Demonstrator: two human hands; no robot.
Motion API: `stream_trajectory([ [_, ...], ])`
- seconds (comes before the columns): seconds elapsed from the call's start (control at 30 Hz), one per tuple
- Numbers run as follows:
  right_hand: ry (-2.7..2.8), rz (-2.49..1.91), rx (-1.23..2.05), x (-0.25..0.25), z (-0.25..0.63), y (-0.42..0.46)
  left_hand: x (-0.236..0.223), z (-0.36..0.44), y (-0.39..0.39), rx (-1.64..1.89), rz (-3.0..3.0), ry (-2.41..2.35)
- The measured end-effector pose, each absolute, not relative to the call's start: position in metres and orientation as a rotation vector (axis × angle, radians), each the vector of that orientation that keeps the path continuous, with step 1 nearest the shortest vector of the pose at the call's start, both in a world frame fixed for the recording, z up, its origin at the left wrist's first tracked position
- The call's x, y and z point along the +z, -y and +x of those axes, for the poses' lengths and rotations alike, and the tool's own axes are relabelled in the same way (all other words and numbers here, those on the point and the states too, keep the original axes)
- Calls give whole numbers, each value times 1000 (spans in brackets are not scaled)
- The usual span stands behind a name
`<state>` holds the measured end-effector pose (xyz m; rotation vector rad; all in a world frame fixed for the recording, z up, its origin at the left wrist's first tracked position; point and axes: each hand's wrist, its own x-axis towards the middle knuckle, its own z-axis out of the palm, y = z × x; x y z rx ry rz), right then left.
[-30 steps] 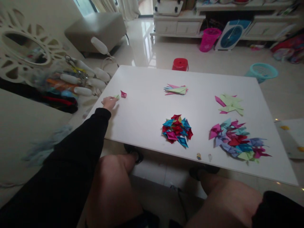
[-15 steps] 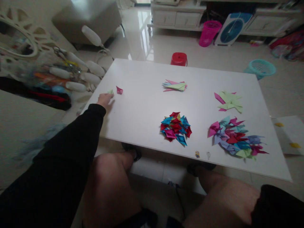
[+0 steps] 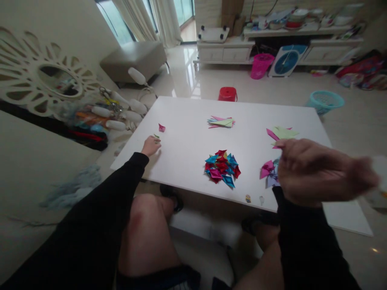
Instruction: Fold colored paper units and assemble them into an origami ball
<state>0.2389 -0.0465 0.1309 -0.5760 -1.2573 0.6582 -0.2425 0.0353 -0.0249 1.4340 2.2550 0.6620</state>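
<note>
At the table's left side, my left hand [image 3: 151, 146] is closed, its fingertips on a small green origami piece [image 3: 156, 136], mostly hidden. Just beyond lies a pink origami piece [image 3: 161, 127]. Raised over the right side, close to the camera, is my right hand [image 3: 314, 171]; its fingers look bent but are blurred, and I cannot tell whether they hold anything. Behind it, a heap of folded paper cranes [image 3: 267, 169] is mostly covered, as are parts of some flat green and pink folded papers [image 3: 284, 132].
On the white table [image 3: 181, 157] are a pile of red and blue origami pieces [image 3: 222, 167], a stack of narrow folded papers [image 3: 222, 122] and two small stickers [image 3: 248, 198]. A red stool [image 3: 227, 94] and a turquoise basket [image 3: 325, 101] stand beyond.
My right hand has come into view over the right side of the table. My left hand has closed on the green origami piece. The camera view has tilted up.
</note>
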Motion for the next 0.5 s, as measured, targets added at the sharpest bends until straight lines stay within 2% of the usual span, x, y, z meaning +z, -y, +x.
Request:
stream_trajectory([
  [0.07,1297,-512,677,117,232,33,-15,-208,-27,678,1613,-2120],
  [0.17,1504,-861,648,86,233,25,0,-134,-8,727,2100,-1682],
  [0.33,1873,-1200,344,50,240,28,9,-8,29,642,2513,-1090],
  [0.5,2167,-1312,282,38,241,31,-5,34,29,518,2738,-861],
])
